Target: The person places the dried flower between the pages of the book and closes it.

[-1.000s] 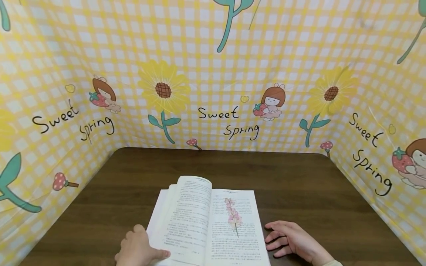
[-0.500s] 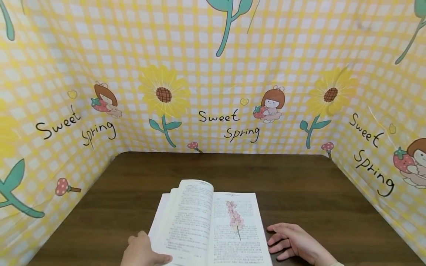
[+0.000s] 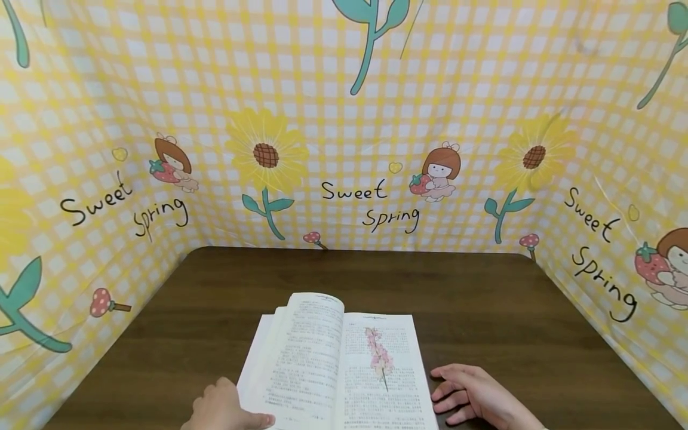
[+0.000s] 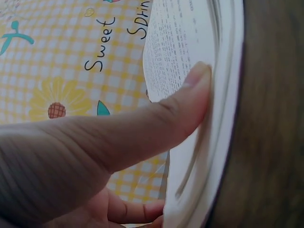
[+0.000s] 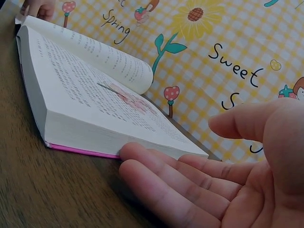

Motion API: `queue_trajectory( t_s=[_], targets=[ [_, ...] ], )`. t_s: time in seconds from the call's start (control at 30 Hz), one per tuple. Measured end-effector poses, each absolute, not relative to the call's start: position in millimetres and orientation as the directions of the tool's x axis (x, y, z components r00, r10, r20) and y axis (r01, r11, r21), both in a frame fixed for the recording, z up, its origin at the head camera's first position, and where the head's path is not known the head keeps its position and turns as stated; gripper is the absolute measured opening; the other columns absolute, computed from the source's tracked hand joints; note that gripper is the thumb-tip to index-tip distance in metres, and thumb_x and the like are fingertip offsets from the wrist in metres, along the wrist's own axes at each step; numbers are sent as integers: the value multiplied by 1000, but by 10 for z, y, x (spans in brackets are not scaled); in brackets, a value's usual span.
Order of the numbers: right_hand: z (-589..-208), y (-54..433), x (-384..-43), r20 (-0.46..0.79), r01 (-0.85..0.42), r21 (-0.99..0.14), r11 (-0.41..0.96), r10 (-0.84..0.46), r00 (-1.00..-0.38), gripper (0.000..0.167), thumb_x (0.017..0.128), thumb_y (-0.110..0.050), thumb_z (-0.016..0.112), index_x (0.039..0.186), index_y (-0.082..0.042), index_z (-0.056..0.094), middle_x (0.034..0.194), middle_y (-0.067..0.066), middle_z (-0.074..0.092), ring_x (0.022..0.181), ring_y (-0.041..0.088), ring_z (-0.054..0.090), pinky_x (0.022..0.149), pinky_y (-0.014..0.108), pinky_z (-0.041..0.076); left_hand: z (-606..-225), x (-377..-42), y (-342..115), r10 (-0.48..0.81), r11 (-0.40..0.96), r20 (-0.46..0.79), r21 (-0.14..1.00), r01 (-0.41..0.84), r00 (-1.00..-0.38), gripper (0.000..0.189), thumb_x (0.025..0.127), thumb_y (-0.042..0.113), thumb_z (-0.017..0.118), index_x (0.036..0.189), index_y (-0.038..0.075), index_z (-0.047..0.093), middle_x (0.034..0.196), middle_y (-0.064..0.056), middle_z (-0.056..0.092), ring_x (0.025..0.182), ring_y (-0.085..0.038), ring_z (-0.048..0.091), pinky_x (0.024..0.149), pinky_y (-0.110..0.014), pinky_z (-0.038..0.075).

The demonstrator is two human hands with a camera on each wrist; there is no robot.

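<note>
An open book [image 3: 309,370] lies on the dark wooden table, its left-hand leaves bulging up in a curve. On the right page rests a sprig of pink flowers [image 3: 380,356] with a thin dark stem. My left hand [image 3: 223,406] holds the book's lower left side, thumb [image 4: 190,97] over the page and the other fingers at the outer edge. Beside the right edge lies my right hand [image 3: 478,394], palm turned toward the book. Its fingers are loosely extended and hold nothing; in the right wrist view their fingertips sit right at the pink cover's edge.
The brown table [image 3: 484,298] has rounded far corners. A yellow checked cloth [image 3: 355,137] printed with sunflowers and "Sweet Spring" surrounds it at the back and on both sides.
The whole head view has shifted slightly, with the scene a little lower in the frame. Hands, book and flower sprig keep the same places relative to each other.
</note>
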State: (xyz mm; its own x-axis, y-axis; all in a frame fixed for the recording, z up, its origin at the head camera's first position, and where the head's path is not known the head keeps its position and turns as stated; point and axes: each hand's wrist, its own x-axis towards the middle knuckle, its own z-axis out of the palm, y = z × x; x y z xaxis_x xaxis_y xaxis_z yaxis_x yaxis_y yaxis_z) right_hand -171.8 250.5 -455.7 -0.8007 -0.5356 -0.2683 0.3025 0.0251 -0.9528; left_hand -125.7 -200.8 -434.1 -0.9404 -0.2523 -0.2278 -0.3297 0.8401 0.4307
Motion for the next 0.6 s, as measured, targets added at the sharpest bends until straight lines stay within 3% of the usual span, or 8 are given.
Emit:
queue_trajectory(
  t_s=[0.2,0.43,0.6],
  targets=[
    [-4550,2520,-1703,-253,299,-954,6,-552,-795,48,106,-27,46,134,12,47,100,13,69,91,27,71,71,36,59,-4364,-1258,-1998,-256,816,-235,468,-339,-938,104,47,60,94,104,-13,46,90,-21,50,83,-38,53,66,-58,45],
    [-4529,2507,-1709,-273,313,-950,10,-518,-811,47,105,-28,48,132,10,50,99,11,70,91,25,72,74,37,59,-4317,-1233,-1973,-235,778,-204,547,-309,-950,105,59,48,93,122,-13,36,83,-10,58,73,-27,56,62,-48,48],
    [-4550,2498,-1693,-259,303,-953,-7,-499,-827,45,105,-26,48,132,10,52,100,11,70,92,23,71,78,38,59,-4252,-1171,-1917,-250,746,-79,620,-244,-965,105,61,43,93,130,-10,36,102,-22,60,82,-29,59,67,-45,49]
  ],
)
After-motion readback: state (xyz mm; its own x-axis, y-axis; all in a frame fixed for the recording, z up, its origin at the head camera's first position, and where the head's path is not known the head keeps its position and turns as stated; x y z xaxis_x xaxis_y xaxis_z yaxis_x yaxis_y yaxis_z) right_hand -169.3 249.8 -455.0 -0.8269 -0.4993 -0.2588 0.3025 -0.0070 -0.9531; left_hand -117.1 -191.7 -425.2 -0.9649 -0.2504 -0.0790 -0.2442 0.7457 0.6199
